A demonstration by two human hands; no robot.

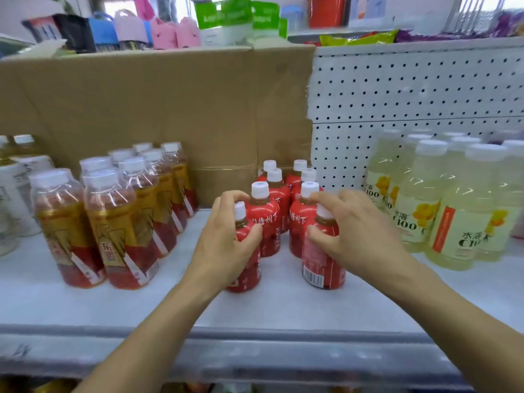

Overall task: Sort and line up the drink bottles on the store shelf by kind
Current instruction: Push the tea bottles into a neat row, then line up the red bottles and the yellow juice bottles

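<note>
Shelf point(283, 307): left hand point(226, 248) grips red bottle point(251, 277); right hand point(357, 236) grips second bottle point(320, 265).

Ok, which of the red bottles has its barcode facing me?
The front red bottle in the right column, held by the right hand; none of the others shows a barcode.

A brown cardboard box point(158, 109) stands along the back edge of the shelf point(283, 307), on its left part. Right of it is a white pegboard panel point(411, 89). Above them are pink bags point(164, 35), green packages point(224, 12) and a yellow snack bag point(357, 38).
</note>
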